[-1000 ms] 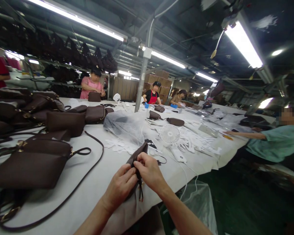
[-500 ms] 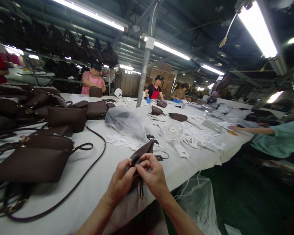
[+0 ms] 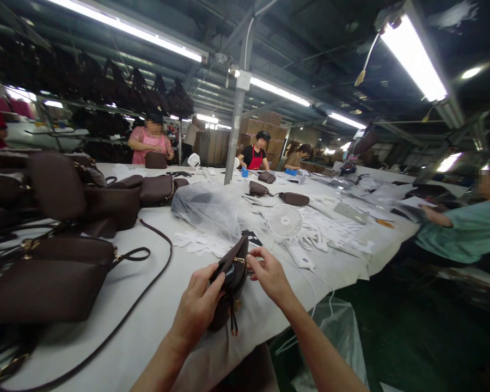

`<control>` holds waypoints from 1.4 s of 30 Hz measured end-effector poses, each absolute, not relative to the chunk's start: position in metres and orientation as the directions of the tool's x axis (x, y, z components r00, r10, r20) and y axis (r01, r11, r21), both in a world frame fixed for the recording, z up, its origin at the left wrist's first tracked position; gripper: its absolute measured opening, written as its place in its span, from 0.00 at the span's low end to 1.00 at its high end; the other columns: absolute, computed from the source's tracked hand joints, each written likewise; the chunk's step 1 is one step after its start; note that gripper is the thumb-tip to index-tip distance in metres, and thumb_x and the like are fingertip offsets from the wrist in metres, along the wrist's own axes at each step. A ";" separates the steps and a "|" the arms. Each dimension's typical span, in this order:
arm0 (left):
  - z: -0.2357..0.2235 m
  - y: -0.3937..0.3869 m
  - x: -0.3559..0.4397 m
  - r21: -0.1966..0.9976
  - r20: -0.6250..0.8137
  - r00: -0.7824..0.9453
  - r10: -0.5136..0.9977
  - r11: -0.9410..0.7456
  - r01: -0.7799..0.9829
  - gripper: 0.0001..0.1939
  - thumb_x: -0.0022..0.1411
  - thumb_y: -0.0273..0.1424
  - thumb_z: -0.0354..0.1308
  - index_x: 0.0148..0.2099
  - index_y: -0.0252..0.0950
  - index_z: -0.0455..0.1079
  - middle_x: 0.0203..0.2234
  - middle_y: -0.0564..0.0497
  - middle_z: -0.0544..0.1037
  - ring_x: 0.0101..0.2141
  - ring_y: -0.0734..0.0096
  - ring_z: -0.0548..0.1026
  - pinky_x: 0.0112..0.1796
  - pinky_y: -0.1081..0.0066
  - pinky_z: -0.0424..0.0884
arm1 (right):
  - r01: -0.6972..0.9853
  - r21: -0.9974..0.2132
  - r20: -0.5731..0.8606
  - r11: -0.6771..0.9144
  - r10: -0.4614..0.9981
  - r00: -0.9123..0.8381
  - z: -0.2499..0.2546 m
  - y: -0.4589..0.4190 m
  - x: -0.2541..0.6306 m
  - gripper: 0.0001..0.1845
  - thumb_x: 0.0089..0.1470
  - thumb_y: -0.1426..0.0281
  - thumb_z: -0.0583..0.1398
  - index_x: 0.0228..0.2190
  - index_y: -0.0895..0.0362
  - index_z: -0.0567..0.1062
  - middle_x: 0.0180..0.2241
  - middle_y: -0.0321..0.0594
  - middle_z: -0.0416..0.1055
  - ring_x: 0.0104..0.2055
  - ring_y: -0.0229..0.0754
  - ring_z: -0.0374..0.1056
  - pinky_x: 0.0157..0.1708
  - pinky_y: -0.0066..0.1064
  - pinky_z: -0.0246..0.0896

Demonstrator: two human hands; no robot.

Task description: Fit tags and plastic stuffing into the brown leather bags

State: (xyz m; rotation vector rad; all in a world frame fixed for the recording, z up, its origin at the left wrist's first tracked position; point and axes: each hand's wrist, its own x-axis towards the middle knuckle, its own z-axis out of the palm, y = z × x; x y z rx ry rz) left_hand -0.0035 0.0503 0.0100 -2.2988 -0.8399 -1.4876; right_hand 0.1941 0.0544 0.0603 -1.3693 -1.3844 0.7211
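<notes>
A small dark brown pouch (image 3: 232, 280) stands on edge near the front of the white table (image 3: 155, 310). My left hand (image 3: 198, 307) is wrapped round its near side, holding it up. My right hand (image 3: 269, 275) pinches the pouch's top edge at the zip, where a small gold pull shows. The mouth of the pouch is parted a little and a dark tassel hangs from its lower end.
Brown handbags (image 3: 49, 272) with long straps lie in a pile at the left. A small white fan (image 3: 285, 220), white cut pieces and a clear plastic bag (image 3: 206, 209) lie beyond the pouch. A person in a teal top (image 3: 461, 234) leans in from the right; other workers stand at the far end.
My right hand has moved up and right along the pouch's top edge, and the mouth now gapes a little. The person at the right has drawn their arm back.
</notes>
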 end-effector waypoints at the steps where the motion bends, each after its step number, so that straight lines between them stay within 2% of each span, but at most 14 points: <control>1: 0.009 0.049 -0.001 0.097 0.900 0.286 0.328 -0.792 0.603 0.15 0.64 0.21 0.52 0.52 0.36 0.68 0.52 0.38 0.68 0.52 0.57 0.69 0.46 0.61 0.75 | 0.416 -0.894 0.231 0.165 0.967 0.112 0.061 0.059 0.196 0.13 0.49 0.60 0.62 0.32 0.56 0.69 0.32 0.38 0.72 0.27 0.37 0.69 0.22 0.27 0.66; 6: 0.005 0.045 0.005 0.248 0.868 0.207 0.451 -0.757 0.605 0.13 0.64 0.21 0.51 0.50 0.35 0.68 0.57 0.37 0.64 0.56 0.54 0.66 0.49 0.57 0.74 | 0.493 -0.869 0.017 0.047 0.998 -0.065 0.073 0.074 0.193 0.03 0.52 0.70 0.59 0.29 0.57 0.69 0.20 0.31 0.66 0.21 0.35 0.66 0.19 0.25 0.63; 8: 0.005 0.044 0.004 0.275 0.859 0.201 0.471 -0.756 0.595 0.13 0.64 0.22 0.51 0.50 0.36 0.68 0.56 0.38 0.66 0.56 0.55 0.67 0.50 0.55 0.73 | 0.579 -0.812 0.017 0.073 0.995 -0.100 0.080 0.077 0.191 0.04 0.54 0.72 0.59 0.28 0.57 0.69 0.19 0.30 0.65 0.21 0.35 0.66 0.21 0.25 0.63; 10: 0.004 0.045 0.003 0.305 0.855 0.186 0.484 -0.759 0.575 0.14 0.64 0.22 0.51 0.50 0.37 0.68 0.55 0.39 0.67 0.55 0.56 0.68 0.51 0.55 0.72 | 0.746 -0.631 0.110 0.212 0.977 -0.184 0.088 0.077 0.188 0.05 0.56 0.72 0.58 0.27 0.57 0.69 0.22 0.33 0.69 0.25 0.37 0.68 0.26 0.26 0.63; 12: 0.002 0.046 0.004 0.360 0.841 0.157 0.517 -0.753 0.551 0.13 0.63 0.23 0.51 0.49 0.38 0.69 0.54 0.40 0.69 0.54 0.56 0.69 0.52 0.55 0.71 | 0.884 -0.314 0.192 0.347 0.935 -0.299 0.093 0.077 0.184 0.06 0.59 0.73 0.56 0.30 0.58 0.70 0.30 0.41 0.72 0.32 0.40 0.70 0.30 0.28 0.62; 14: -0.004 0.046 0.007 0.465 0.802 0.098 0.590 -0.718 0.519 0.12 0.63 0.24 0.52 0.48 0.38 0.69 0.55 0.41 0.70 0.55 0.55 0.69 0.53 0.53 0.69 | 0.916 -0.027 0.201 0.401 0.899 -0.388 0.095 0.078 0.181 0.08 0.62 0.74 0.52 0.33 0.59 0.70 0.37 0.48 0.73 0.36 0.44 0.70 0.31 0.30 0.59; 16: -0.011 0.047 0.013 0.601 0.729 0.026 0.684 -0.657 0.455 0.12 0.63 0.25 0.53 0.48 0.39 0.67 0.56 0.41 0.69 0.56 0.55 0.68 0.55 0.52 0.68 | 0.911 0.084 0.154 0.403 0.898 -0.411 0.095 0.081 0.182 0.10 0.64 0.72 0.49 0.36 0.60 0.70 0.37 0.50 0.73 0.34 0.44 0.70 0.28 0.30 0.56; 20: -0.019 0.046 0.024 0.746 0.625 -0.014 0.780 -0.592 0.305 0.12 0.63 0.25 0.50 0.48 0.39 0.64 0.58 0.41 0.67 0.58 0.58 0.67 0.56 0.53 0.66 | 0.873 -0.048 0.127 0.486 0.870 -0.477 0.096 0.092 0.196 0.09 0.64 0.71 0.50 0.33 0.57 0.68 0.28 0.40 0.72 0.28 0.39 0.66 0.27 0.28 0.51; 24: -0.009 0.045 0.019 0.747 0.636 0.031 0.771 -0.626 0.225 0.11 0.63 0.22 0.47 0.45 0.40 0.63 0.54 0.43 0.69 0.55 0.62 0.69 0.54 0.55 0.68 | 0.739 -0.257 0.139 0.623 0.781 -0.609 0.105 0.093 0.201 0.14 0.62 0.72 0.51 0.24 0.56 0.65 0.21 0.32 0.65 0.24 0.35 0.59 0.27 0.26 0.50; 28: 0.006 0.040 -0.005 0.712 0.673 0.062 0.737 -0.668 0.215 0.15 0.62 0.21 0.48 0.49 0.41 0.61 0.52 0.45 0.69 0.53 0.64 0.70 0.53 0.57 0.69 | 0.585 -0.427 0.225 0.690 0.707 -0.670 0.111 0.077 0.172 0.15 0.62 0.70 0.49 0.22 0.55 0.62 0.19 0.31 0.62 0.22 0.34 0.57 0.26 0.26 0.51; 30: 0.011 0.036 -0.018 0.716 0.664 0.066 0.744 -0.659 0.229 0.21 0.60 0.22 0.52 0.55 0.42 0.57 0.53 0.44 0.68 0.53 0.62 0.69 0.53 0.57 0.68 | 0.545 -0.552 0.194 0.631 0.733 -0.652 0.112 0.070 0.155 0.16 0.62 0.68 0.49 0.22 0.55 0.62 0.18 0.31 0.62 0.20 0.33 0.57 0.23 0.25 0.52; 34: 0.013 0.030 -0.037 0.826 0.545 -0.028 0.838 -0.530 0.193 0.37 0.55 0.24 0.60 0.62 0.41 0.47 0.49 0.44 0.72 0.49 0.61 0.73 0.51 0.58 0.69 | 0.464 -0.807 -0.009 0.364 0.779 -0.627 0.111 0.069 0.143 0.17 0.61 0.60 0.50 0.23 0.54 0.61 0.17 0.28 0.59 0.14 0.30 0.53 0.15 0.23 0.48; 38: 0.013 0.028 -0.043 0.897 0.441 -0.005 0.897 -0.441 0.037 0.37 0.53 0.21 0.58 0.62 0.41 0.46 0.46 0.47 0.74 0.46 0.64 0.74 0.51 0.60 0.68 | 0.436 -0.862 -0.116 0.260 0.735 -0.668 0.111 0.072 0.142 0.20 0.59 0.54 0.52 0.23 0.55 0.62 0.17 0.27 0.59 0.13 0.28 0.50 0.12 0.22 0.43; 42: 0.015 0.027 -0.044 0.883 0.468 0.074 0.881 -0.469 -0.004 0.35 0.54 0.20 0.56 0.61 0.40 0.48 0.42 0.49 0.75 0.42 0.66 0.75 0.49 0.63 0.68 | 0.444 -0.850 -0.147 0.283 0.682 -0.717 0.113 0.065 0.124 0.20 0.59 0.54 0.52 0.22 0.55 0.62 0.14 0.26 0.58 0.12 0.29 0.50 0.13 0.23 0.43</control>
